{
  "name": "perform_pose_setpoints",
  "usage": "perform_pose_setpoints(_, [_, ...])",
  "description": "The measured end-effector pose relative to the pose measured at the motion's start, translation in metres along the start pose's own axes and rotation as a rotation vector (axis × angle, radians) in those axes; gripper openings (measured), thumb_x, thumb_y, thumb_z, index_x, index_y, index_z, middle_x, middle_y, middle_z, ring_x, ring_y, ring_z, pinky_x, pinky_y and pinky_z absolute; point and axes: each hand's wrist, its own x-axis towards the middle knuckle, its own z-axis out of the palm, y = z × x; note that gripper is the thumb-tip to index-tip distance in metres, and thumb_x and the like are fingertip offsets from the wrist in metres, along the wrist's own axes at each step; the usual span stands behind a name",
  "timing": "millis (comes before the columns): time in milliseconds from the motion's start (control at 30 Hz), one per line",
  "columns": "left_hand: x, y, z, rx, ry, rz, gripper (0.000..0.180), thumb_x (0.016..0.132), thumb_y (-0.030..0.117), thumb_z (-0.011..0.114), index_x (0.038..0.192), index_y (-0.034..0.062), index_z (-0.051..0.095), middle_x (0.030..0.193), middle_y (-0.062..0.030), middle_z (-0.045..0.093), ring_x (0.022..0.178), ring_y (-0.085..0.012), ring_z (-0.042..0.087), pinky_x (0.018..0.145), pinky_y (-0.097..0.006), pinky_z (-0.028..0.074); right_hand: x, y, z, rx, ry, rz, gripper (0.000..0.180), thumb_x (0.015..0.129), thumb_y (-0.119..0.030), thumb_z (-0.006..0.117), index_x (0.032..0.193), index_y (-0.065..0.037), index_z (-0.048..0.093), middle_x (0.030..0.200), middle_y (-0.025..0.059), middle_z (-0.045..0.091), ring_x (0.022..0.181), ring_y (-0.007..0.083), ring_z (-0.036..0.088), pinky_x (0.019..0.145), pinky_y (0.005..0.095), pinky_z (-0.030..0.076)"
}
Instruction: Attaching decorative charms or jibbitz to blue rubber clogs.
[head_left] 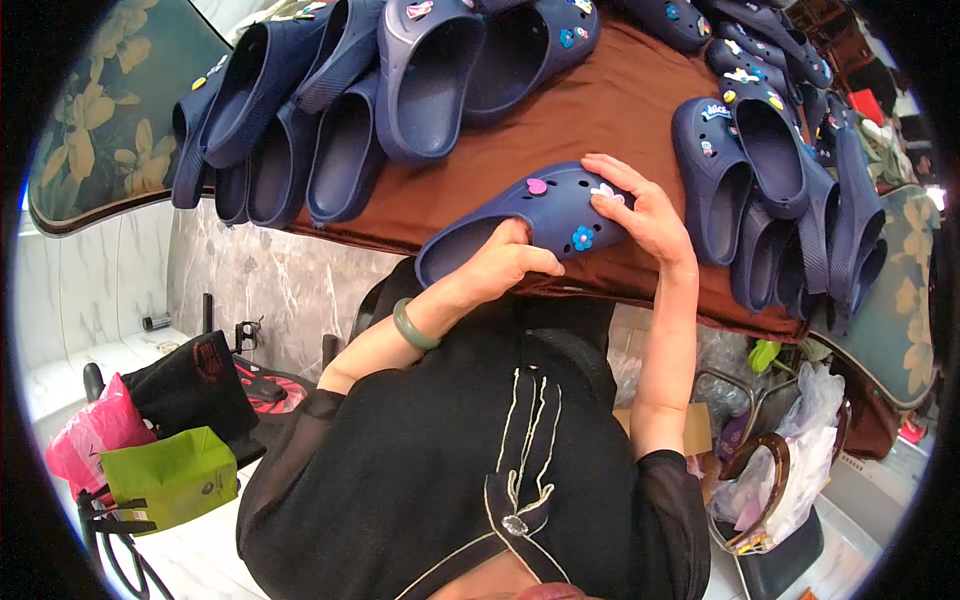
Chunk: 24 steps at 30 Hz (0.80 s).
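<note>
A navy blue clog (465, 225) with round vent holes lies tilted near the front edge of the brown-covered table, toe pointing right. My left hand (505, 262) grips it at the opening, its fingers reaching inside the upper and the thumb outside. Over the toe curves my right hand (645, 212), its thumb beside a pale charm (607, 193) and its fingers along the far side. A pink heart charm (537, 186) and a blue flower charm (582, 237) also sit in the clog's holes. The fingertips inside the clog are hidden.
Several navy clogs (425, 90) are heaped at the table's far left, and more clogs (715, 180) pile up on the right. The brown cloth (640, 110) covers the tabletop. Below left are a green bag (170, 478) and a pink bag (95, 430); plastic bags (800, 440) fill a stand below right.
</note>
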Motion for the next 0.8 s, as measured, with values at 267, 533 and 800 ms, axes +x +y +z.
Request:
perform_pose_setpoints(267, [0.010,-0.005,-0.003,-0.013,0.030,0.037,0.055,0.066,-0.001,0.063,0.120,-0.0026,0.052,0.112,-0.0065,0.058,0.103,-0.0174,0.054,0.095,-0.030,0.041,0.000,0.002,0.021,-0.334,0.252,-0.124,0.028,0.089,-0.014,0.060,0.114,-0.003,0.063,0.119,0.0155,0.061,0.110,0.0295,0.058,0.092,0.0359,0.047])
perform_pose_setpoints(533, [0.016,-0.013,-0.009,0.213,0.101,0.107,0.032,0.066,0.006,0.062,0.096,-0.0061,0.061,0.089,-0.0053,0.060,0.085,-0.0134,0.055,0.077,-0.027,0.045,0.003,0.005,0.028,-0.421,0.382,-0.129,0.022,0.089,-0.014,0.058,0.106,-0.003,0.065,0.108,0.0138,0.066,0.099,0.0302,0.062,0.087,0.0373,0.049])
perform_pose_setpoints(800, [0.014,-0.022,-0.015,0.228,0.095,0.057,0.028,0.066,0.005,0.064,0.093,-0.0046,0.062,0.086,-0.0021,0.059,0.080,-0.0108,0.053,0.073,-0.027,0.045,0.017,0.006,0.031,-0.382,0.558,0.089,0.024,0.095,-0.019,0.051,0.087,-0.001,0.065,0.082,0.0178,0.067,0.078,0.0329,0.066,0.070,0.0401,0.051])
